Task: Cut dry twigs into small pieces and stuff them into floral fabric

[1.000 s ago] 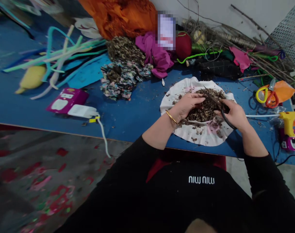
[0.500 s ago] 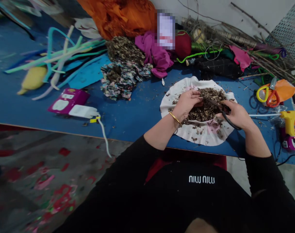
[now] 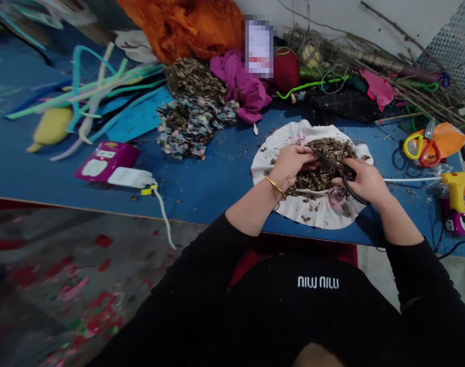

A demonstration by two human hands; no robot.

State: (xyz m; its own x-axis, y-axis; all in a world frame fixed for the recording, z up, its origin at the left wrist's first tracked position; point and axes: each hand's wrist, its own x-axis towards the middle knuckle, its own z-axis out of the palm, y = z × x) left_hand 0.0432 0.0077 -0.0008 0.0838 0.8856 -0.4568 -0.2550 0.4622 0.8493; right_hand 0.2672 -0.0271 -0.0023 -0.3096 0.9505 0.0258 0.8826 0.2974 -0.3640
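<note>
My right hand [image 3: 364, 178] grips a pair of dark-handled scissors [image 3: 349, 186], their blades pointing left toward my other hand. Beside the blade tips, my left hand [image 3: 293, 165], with a gold bangle at the wrist, is closed in a pinch; what lies between its fingertips is too small to make out. Under both hands a heap of brown, dry, shredded plant-like bits [image 3: 316, 178] rests on a round white cloth [image 3: 305, 216]. Loose bits are scattered over the cloth, which has pinkish stains.
Red-and-yellow-handled scissors [image 3: 429, 145] and a yellow glue gun [image 3: 456, 188] lie to the right. Fabrics, including an orange cloth [image 3: 190, 30] and a purple cloth [image 3: 243, 92], crowd the back beside twigs [image 3: 419, 86]. On the left are a purple box [image 3: 108, 160] and pipe cleaners [image 3: 91, 97].
My right hand and the scissors have shifted slightly left, closer to my left hand. My left hand stays pinched in nearly the same place over the heap.
</note>
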